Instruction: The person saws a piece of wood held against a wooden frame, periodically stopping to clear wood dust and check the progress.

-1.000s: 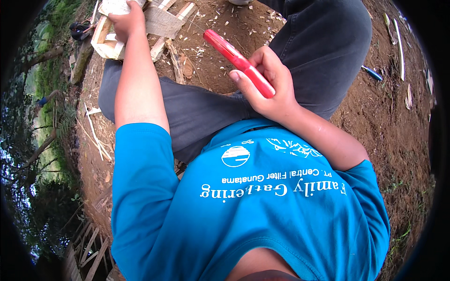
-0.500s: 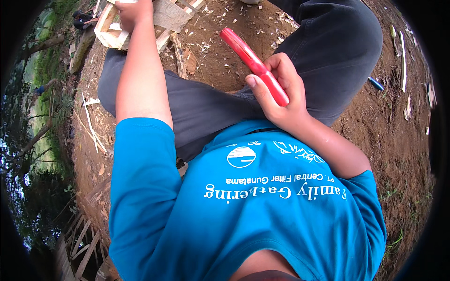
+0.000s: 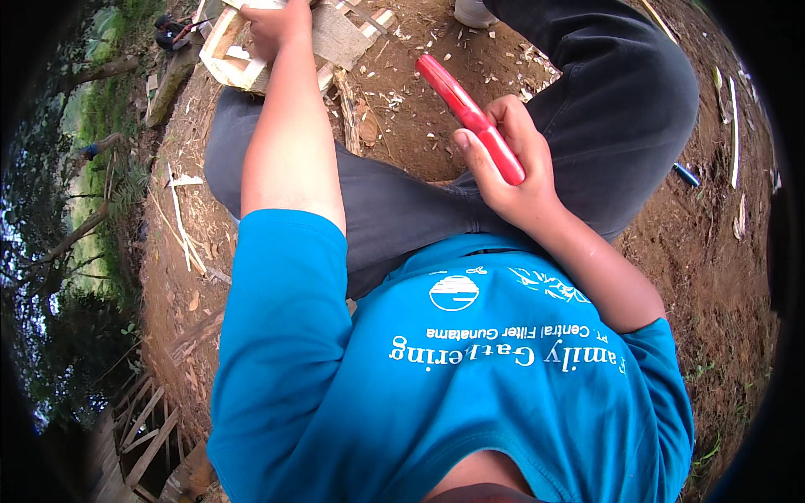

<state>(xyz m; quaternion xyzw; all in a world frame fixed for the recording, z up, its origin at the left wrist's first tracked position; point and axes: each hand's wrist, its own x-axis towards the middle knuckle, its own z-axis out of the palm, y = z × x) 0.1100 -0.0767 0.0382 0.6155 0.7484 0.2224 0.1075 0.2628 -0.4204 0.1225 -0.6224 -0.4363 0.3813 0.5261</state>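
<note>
Far to the left, my left hand (image 3: 281, 29) grips a pale, rough wooden frame (image 3: 216, 60) made of joined strips; its fingertips are partly cut off by the top edge of the view. A flat greyish board (image 3: 340, 44) lies against the frame, just right of that hand. My right hand (image 3: 521, 163) is closed around a slim red tool (image 3: 453, 96) shaped like a handle with a narrow waist. Its long end points up and to the left, thumb lying along its near side. No blade shows on it.
My crossed legs in dark trousers (image 3: 620, 109) frame brown soil with scattered wood chips (image 3: 394, 101). A small blue cylinder (image 3: 687, 174) lies right of my knee. Thin sticks (image 3: 178, 222) lie at left, slatted wood (image 3: 151, 440) at lower left. Another person (image 3: 170, 33) is at far left.
Everything in view has shifted to the right, most likely from head movement. Both hands keep their grips, the left on the wooden frame and the right on the red tool.
</note>
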